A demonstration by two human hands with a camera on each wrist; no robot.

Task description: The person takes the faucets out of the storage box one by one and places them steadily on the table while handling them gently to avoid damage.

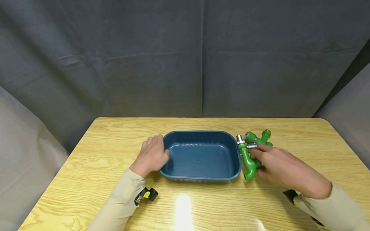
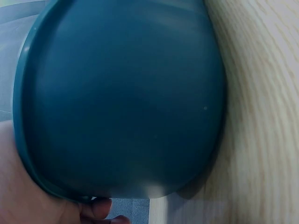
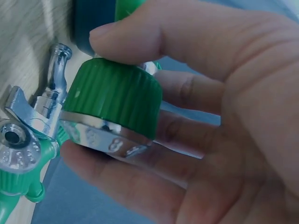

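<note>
A dark blue plastic basin (image 1: 199, 178) stands on the wooden table. My left hand (image 1: 153, 154) grips its left end, thumb over the rim; the left wrist view shows fingertips (image 2: 103, 207) curled under the basin's rim (image 2: 21, 93). At the basin's right end my right hand (image 1: 278, 163) holds a green tap (image 1: 249, 162) with a chrome threaded end. Close up, the thumb and fingers pinch its ribbed green knob (image 3: 112, 95), which has a chrome cap. Just beyond that hand lie another green tap (image 1: 263, 138) and a chrome tap (image 3: 56, 74), partly hidden by it.
Grey cloth (image 1: 150, 80) hangs behind the table's back edge and at both sides. The wooden tabletop (image 1: 110, 160) extends around the basin. A small black camera (image 1: 148, 194) is strapped to the left wrist.
</note>
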